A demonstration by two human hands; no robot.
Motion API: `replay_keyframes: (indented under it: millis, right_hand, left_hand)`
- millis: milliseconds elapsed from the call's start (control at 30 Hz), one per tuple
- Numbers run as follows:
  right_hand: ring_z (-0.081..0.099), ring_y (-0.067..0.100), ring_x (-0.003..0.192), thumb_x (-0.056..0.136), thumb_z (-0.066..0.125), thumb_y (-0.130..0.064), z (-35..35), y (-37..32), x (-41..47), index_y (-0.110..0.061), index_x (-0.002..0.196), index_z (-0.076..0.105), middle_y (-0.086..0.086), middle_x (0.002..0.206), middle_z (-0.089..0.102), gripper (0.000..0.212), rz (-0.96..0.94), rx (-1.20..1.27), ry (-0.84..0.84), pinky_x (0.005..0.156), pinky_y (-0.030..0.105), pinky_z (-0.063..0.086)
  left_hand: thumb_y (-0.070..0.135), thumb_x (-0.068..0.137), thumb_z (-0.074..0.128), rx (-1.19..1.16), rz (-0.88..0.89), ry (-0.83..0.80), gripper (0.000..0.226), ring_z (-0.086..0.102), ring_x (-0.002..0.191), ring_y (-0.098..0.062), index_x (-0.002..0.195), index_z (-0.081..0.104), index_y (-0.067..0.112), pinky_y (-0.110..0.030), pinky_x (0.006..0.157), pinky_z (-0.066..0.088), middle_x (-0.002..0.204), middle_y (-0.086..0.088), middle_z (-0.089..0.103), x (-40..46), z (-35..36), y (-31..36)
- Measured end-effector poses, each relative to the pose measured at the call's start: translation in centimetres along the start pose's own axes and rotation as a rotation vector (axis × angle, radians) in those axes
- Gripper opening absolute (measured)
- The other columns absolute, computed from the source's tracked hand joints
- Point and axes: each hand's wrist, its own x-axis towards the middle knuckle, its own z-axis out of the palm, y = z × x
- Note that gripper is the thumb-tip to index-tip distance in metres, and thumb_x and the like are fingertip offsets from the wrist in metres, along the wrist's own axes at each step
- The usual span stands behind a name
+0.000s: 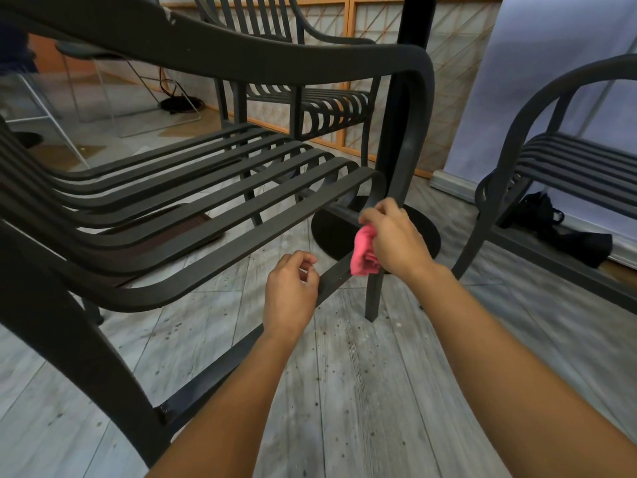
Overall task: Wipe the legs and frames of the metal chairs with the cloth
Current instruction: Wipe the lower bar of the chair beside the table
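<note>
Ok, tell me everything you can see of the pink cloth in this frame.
The pink cloth is a small, soft-looking fabric rag, bunched into folds rather than spread flat. The right hand grips it from above, fingers closed over its upper part, so only the lower left portion shows. It is pressed against the near chair's front leg, around where the low side rail meets it. The left hand does not touch it. It hangs above the floor.

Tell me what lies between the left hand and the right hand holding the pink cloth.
In the head view, a short stretch of the chair's dark lower crossbar runs between the left hand and the right hand gripping the pink cloth; behind it, only floor.
</note>
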Motion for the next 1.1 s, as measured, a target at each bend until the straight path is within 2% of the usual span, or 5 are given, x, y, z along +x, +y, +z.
replay_keyframes:
  millis: [200,367,567,767,1100]
  right_hand:
    - [0.049,0.023,0.110,0.094,0.050,-0.020,2.5,-0.4,0.2,-0.014,0.119,0.057,0.006,0.124,0.048,0.027,0.162,0.080,0.123,0.086,0.032,0.046]
    - [0.043,0.025,0.118,0.080,0.064,-0.049,4.1,-1.1,-1.3,-0.017,0.127,0.044,0.007,0.135,0.034,0.061,0.244,0.163,0.060,0.091,0.036,0.046]
    - [0.042,0.026,0.121,0.079,0.070,-0.026,5.6,-1.6,-2.0,-0.017,0.132,0.038,0.007,0.136,0.035,0.063,0.275,0.147,0.161,0.090,0.032,0.045]
    - [0.043,0.023,0.119,0.081,0.067,-0.017,5.4,-1.8,-3.1,-0.015,0.127,0.050,0.006,0.134,0.042,0.049,0.209,0.135,0.135,0.097,0.030,0.040]
    - [0.042,0.022,0.119,0.082,0.066,-0.015,5.3,-3.5,-5.6,-0.019,0.125,0.052,0.003,0.137,0.040,0.045,0.118,0.137,0.056,0.100,0.029,0.037]
  left_hand:
    - [0.011,0.092,0.052,-0.001,0.020,0.003,0.017,0.057,0.080,-0.006,0.102,0.064,0.017,-0.015,0.070,0.045,0.103,0.001,0.062,0.1,0.1,-0.2]
    - [0.012,0.092,0.052,0.012,0.032,0.003,0.016,0.056,0.081,-0.005,0.103,0.063,0.018,-0.012,0.069,0.044,0.103,0.003,0.062,0.1,0.3,-0.3]
    - [0.012,0.092,0.052,0.023,0.042,-0.003,0.016,0.055,0.079,-0.003,0.102,0.063,0.018,-0.006,0.064,0.041,0.102,0.003,0.062,0.1,0.4,-0.3]
    - [0.012,0.092,0.054,0.051,0.054,-0.041,0.017,0.057,0.082,-0.006,0.104,0.063,0.017,-0.011,0.068,0.044,0.105,0.002,0.062,-0.1,0.1,-0.1]
    - [0.030,0.089,0.059,0.438,0.201,-0.205,0.042,0.051,0.106,-0.013,0.130,0.051,0.028,-0.026,0.081,0.045,0.122,0.007,0.056,-2.6,-2.1,-0.6]
